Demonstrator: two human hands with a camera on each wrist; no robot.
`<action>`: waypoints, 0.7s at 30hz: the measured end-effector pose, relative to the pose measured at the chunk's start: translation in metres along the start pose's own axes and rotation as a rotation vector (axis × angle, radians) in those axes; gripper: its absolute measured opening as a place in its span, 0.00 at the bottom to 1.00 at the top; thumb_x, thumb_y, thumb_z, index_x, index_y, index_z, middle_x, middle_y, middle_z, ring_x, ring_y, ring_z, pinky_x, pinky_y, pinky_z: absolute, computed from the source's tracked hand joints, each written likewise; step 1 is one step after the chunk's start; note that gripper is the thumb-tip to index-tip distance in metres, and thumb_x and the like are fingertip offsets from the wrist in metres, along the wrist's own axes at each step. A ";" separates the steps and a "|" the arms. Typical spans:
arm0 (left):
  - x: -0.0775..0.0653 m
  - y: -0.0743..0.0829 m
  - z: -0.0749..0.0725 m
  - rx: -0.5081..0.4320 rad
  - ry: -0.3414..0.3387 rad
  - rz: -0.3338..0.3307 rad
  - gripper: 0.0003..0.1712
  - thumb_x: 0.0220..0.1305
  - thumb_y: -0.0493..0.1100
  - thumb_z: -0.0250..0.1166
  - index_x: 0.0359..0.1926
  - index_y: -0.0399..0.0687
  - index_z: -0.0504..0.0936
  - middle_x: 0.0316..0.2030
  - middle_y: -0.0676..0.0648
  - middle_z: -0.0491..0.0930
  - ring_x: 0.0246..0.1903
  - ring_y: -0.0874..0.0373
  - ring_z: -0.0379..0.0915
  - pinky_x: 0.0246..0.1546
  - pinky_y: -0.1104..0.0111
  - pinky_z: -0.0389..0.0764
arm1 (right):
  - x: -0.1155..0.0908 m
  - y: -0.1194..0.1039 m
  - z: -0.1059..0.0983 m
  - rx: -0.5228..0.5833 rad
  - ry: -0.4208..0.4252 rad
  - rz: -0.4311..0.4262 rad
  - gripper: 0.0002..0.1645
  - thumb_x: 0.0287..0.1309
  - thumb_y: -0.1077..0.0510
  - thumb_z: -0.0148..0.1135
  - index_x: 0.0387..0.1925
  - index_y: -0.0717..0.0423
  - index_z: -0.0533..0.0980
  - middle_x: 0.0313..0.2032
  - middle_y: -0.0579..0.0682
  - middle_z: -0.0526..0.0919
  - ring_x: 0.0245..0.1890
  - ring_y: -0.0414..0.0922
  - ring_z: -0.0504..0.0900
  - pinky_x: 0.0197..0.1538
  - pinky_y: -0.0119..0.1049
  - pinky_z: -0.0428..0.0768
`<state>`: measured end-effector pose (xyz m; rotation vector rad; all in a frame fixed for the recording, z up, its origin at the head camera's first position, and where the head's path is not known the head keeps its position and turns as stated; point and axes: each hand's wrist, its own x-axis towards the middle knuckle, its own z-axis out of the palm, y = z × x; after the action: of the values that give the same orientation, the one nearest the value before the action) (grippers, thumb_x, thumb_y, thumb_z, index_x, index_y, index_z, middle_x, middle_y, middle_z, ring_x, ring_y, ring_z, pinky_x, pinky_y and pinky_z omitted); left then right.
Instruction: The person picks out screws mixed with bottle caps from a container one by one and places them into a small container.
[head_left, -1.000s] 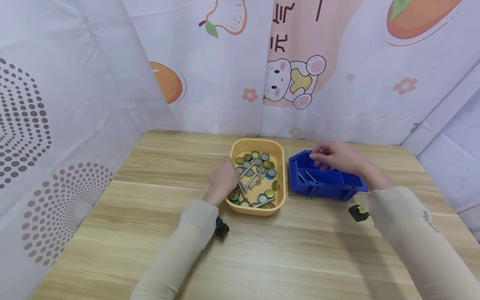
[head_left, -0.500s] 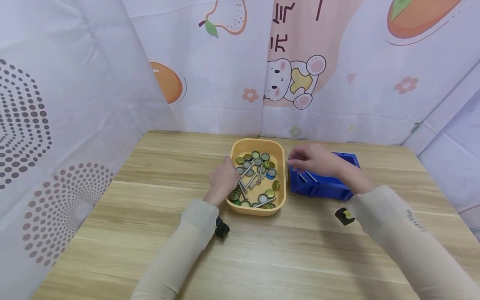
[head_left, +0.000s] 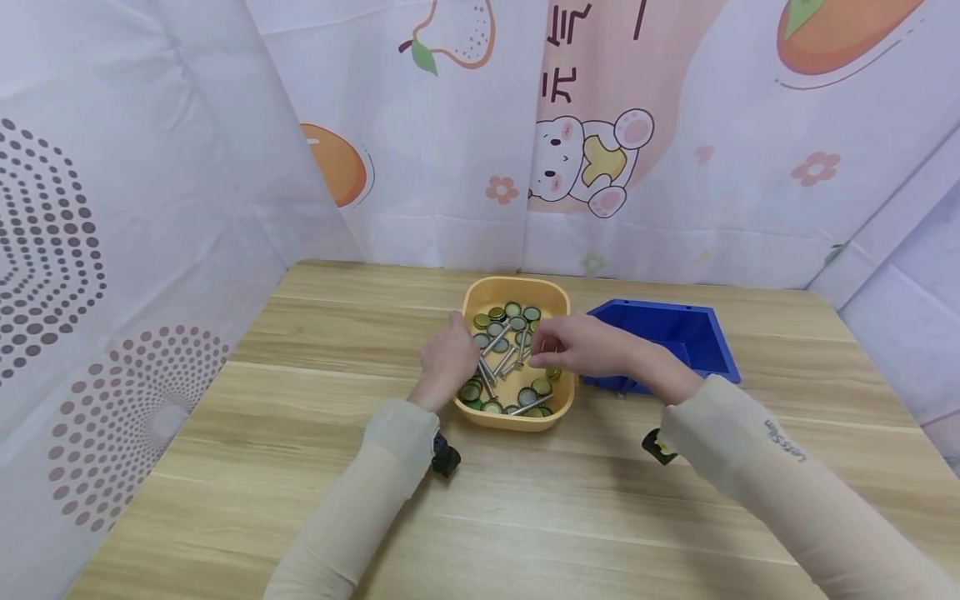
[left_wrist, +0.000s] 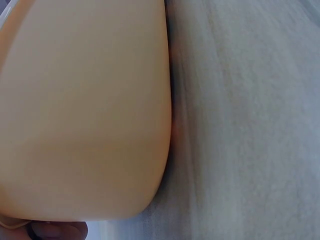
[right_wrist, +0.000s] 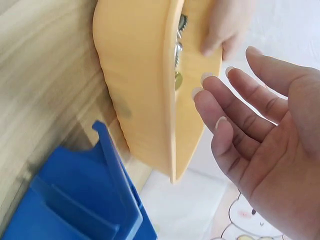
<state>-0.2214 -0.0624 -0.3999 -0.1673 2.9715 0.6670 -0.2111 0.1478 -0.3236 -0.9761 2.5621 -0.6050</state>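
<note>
A yellow plastic tub [head_left: 517, 423] holds many bottle caps [head_left: 541, 387] mixed with several long silver screws [head_left: 496, 340]. At the tub's left side, my left hand [head_left: 447, 358] grips the rim; its fingertips [left_wrist: 60, 231] show under the tub wall in the left wrist view. My right hand [head_left: 581, 343] hovers over the tub's right rim, and in the right wrist view its fingers are spread and loosely bent with nothing between them. Just right of the tub stands a blue divided bin [head_left: 663, 318], its left part hidden behind my right hand and forearm.
Both containers rest on a wood-grain table [head_left: 315, 358] near its back edge. A white printed curtain [head_left: 420, 183] hangs behind and along the left. Small black wrist cameras hang below each sleeve cuff.
My right hand has moved left from above the blue bin to over the yellow tub, covering the bin's left part where two screws showed. My left hand stays at the rim.
</note>
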 end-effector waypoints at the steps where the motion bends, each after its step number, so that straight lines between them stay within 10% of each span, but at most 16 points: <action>1: 0.000 0.000 0.000 0.002 0.002 0.000 0.15 0.72 0.43 0.49 0.54 0.41 0.66 0.27 0.43 0.76 0.25 0.50 0.74 0.23 0.61 0.71 | 0.002 -0.001 0.002 -0.009 -0.009 -0.009 0.08 0.66 0.50 0.61 0.38 0.50 0.79 0.31 0.44 0.83 0.29 0.38 0.77 0.36 0.34 0.76; 21: 0.000 0.000 0.001 0.000 0.017 -0.003 0.13 0.71 0.44 0.51 0.51 0.42 0.66 0.27 0.43 0.76 0.27 0.49 0.75 0.27 0.59 0.73 | 0.017 -0.009 0.049 -0.205 -0.151 0.003 0.11 0.57 0.49 0.70 0.34 0.50 0.78 0.30 0.44 0.80 0.29 0.37 0.73 0.33 0.30 0.72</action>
<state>-0.2209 -0.0617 -0.4010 -0.1785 2.9873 0.6690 -0.1968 0.1170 -0.3636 -1.0406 2.5246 -0.2601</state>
